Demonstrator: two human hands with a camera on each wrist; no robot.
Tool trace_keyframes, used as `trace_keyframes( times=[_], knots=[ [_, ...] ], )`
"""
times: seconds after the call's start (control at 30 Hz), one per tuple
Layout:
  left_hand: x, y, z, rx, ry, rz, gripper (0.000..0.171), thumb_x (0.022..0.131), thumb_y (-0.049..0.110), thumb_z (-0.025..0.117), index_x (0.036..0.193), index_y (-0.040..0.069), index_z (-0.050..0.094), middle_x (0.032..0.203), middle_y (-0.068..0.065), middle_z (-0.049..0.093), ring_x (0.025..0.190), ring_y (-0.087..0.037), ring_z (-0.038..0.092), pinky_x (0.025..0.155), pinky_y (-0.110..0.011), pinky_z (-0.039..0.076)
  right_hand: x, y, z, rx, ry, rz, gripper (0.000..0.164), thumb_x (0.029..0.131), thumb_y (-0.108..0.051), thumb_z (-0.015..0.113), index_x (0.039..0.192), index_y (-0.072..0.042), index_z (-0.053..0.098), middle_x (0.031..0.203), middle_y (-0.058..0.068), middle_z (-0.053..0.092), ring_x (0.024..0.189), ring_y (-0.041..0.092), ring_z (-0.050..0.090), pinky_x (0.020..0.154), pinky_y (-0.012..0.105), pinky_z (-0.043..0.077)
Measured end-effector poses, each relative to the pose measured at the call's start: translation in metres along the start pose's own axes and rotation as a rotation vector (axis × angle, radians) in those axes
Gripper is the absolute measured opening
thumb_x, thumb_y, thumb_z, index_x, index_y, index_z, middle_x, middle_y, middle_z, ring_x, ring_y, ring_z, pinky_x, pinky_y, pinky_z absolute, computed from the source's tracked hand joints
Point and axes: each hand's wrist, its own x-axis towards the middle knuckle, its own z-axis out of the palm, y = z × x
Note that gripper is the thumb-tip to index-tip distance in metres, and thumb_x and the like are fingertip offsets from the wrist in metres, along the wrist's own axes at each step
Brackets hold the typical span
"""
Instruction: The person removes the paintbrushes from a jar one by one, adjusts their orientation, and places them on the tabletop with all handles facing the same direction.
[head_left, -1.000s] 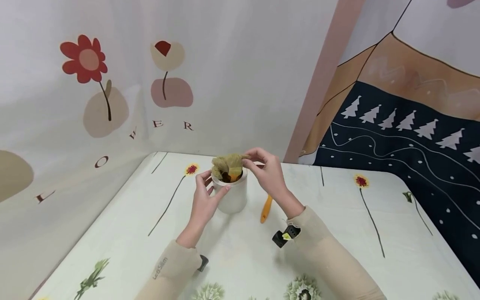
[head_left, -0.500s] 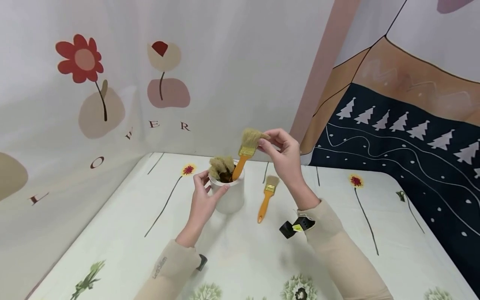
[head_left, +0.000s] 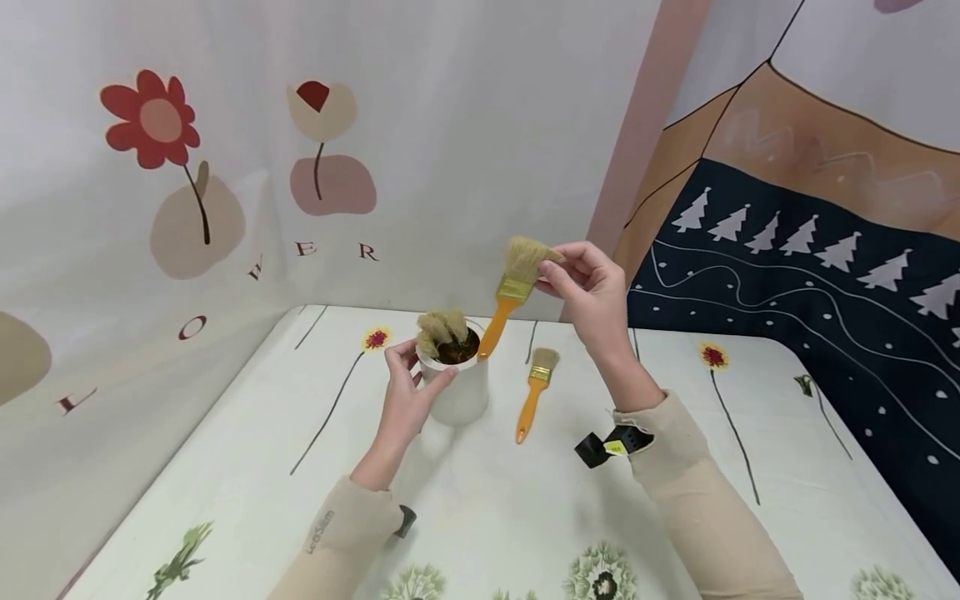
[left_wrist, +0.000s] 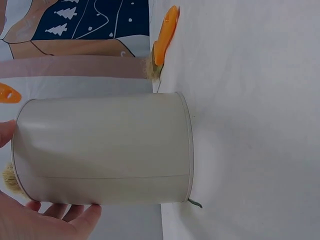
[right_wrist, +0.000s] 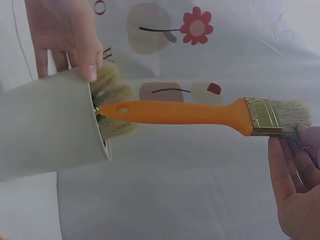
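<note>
Pinched by its bristles in my right hand (head_left: 600, 304) is a paintbrush (head_left: 498, 325) with an orange handle and brass-coloured ferrule. Its handle points down, the end right by the rim of a white cylindrical canister (head_left: 462, 404). My left hand (head_left: 405, 400) grips that canister near the top, thumb in front and fingers around the far side. Bristle heads of other brushes (head_left: 442, 327) stick up from inside; their handles are mostly hidden. In the right wrist view the held brush (right_wrist: 175, 112) spans from canister mouth to right fingers (right_wrist: 282, 170).
Another orange-handled paintbrush (head_left: 531, 404) lies on the table right of the canister, bristles away from me. The white tablecloth (head_left: 480, 500) has printed flowers. A patterned fabric wall (head_left: 465, 150) stands close behind the table.
My right hand has drawn the paintbrush up and right out of the canister, bringing its ferrule and handle into sight. The left hand stays on the canister.
</note>
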Motion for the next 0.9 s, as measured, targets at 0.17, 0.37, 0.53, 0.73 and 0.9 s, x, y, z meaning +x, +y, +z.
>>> trace_keyframes(
  times=[0.17,0.37,0.53,0.73,0.9],
  knots=[
    [-0.002,0.0,0.001,0.009,0.017,0.001,0.075,0.093,0.025,0.071,0.145,0.008,0.02,0.159,-0.017,0.029,0.152,-0.032,0.026,0.125,-0.051,0.027,-0.002,0.004,-0.009,-0.026,0.023,0.033,0.011,0.092,0.0,0.067,0.102,-0.005,0.066,0.09,-0.009,0.071,0.085,0.007,0.071,0.078,0.025,0.062],
    [-0.005,0.001,0.002,0.005,0.032,0.002,0.074,0.093,0.026,0.07,0.146,0.008,0.021,0.16,-0.016,0.03,0.151,-0.031,0.027,0.125,-0.049,0.028,-0.005,0.011,-0.02,-0.065,0.056,0.062,0.012,0.092,0.0,0.068,0.104,0.001,0.064,0.09,-0.012,0.072,0.085,0.006,0.072,0.077,0.025,0.062],
    [-0.006,0.002,0.002,0.0,0.033,0.009,0.074,0.094,0.025,0.07,0.147,0.007,0.021,0.159,-0.018,0.03,0.151,-0.032,0.028,0.125,-0.05,0.028,-0.005,0.019,-0.029,-0.096,0.072,0.089,0.013,0.093,-0.003,0.068,0.105,-0.002,0.065,0.092,-0.013,0.071,0.087,0.005,0.071,0.078,0.023,0.062],
    [-0.006,0.002,0.002,-0.005,0.032,0.009,0.075,0.094,0.025,0.07,0.147,0.007,0.021,0.159,-0.018,0.031,0.151,-0.032,0.028,0.125,-0.051,0.027,-0.007,0.03,-0.039,-0.133,0.1,0.134,0.013,0.094,-0.008,0.068,0.106,-0.006,0.065,0.092,-0.013,0.07,0.086,0.004,0.071,0.078,0.02,0.061],
    [-0.006,0.003,0.002,-0.002,0.033,0.004,0.074,0.094,0.025,0.07,0.147,0.007,0.021,0.159,-0.018,0.031,0.151,-0.032,0.028,0.125,-0.05,0.027,-0.009,0.038,-0.045,-0.153,0.111,0.174,0.01,0.095,-0.009,0.067,0.104,-0.01,0.066,0.091,-0.013,0.07,0.086,0.003,0.071,0.078,0.019,0.061]
  ],
)
